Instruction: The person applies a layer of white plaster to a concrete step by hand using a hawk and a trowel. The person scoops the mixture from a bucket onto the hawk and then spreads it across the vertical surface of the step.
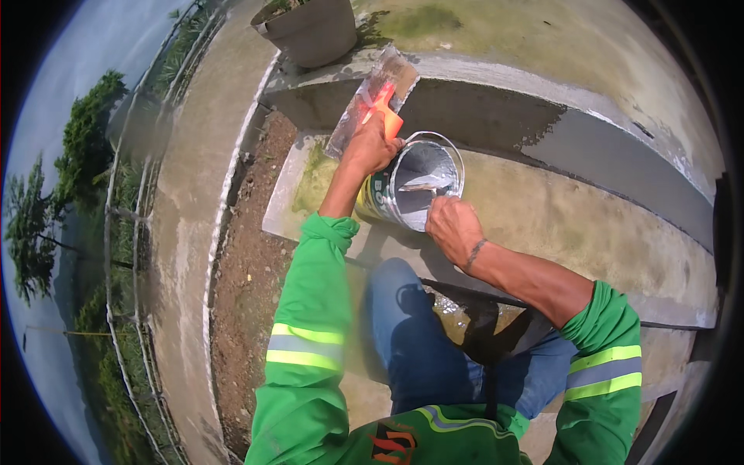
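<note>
My left hand [370,147] is closed round the orange handle of a plastering trowel [387,68]. Its broad rectangular blade is smeared with grey mix and tilts up beyond my fingers. Those fingers lie close to the rim of a bucket [375,194], which stands on the concrete step with its wire handle raised. Grey, wet-looking material coats the inside. At the bucket's right side my right hand [453,229] is closed on a small trowel [425,183], whose pale, coated blade reaches into the bucket. My fist hides its handle.
A low riser [480,116] behind the bucket shows a darker, smoother grey coat [620,163] toward the right. A planter pot [314,35] stands at the far left end of the ledge. Left lie a soil strip [252,263], a walkway [182,232] and a railing [116,256].
</note>
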